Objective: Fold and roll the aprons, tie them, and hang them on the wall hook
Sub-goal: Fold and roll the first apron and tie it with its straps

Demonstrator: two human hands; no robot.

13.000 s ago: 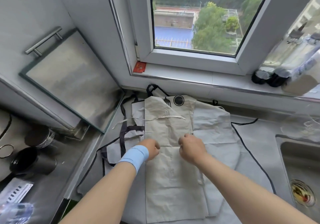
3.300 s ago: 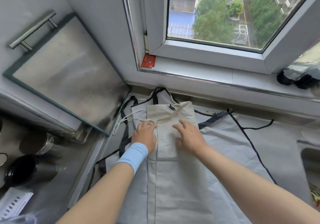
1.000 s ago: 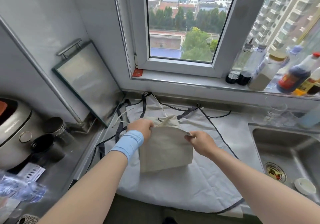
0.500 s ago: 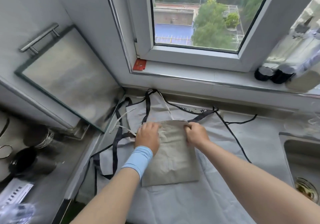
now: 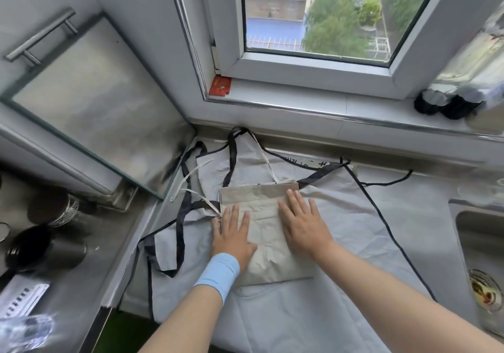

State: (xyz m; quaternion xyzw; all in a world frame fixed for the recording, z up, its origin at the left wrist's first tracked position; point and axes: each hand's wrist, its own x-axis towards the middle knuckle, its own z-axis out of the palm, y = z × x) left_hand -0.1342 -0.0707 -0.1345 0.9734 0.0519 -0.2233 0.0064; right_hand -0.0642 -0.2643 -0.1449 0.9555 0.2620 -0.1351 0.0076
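beige folded apron (image 5: 264, 216) atop grey apron (image 5: 368, 230), mid desk (image 5: 436, 189), long axis near-far | left grip (image 5: 233, 236) flat, fingers straight, pressing its left half | right grip (image 5: 302, 226) likewise on right half, reaching farther | roll likely starts at near edge, under both wrists

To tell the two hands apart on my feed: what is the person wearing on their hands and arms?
The left hand and right hand are bare: no gloves or visible rings. A plain light blue wristband wraps the left wrist; the right wrist wears nothing. No sleeves are in view.
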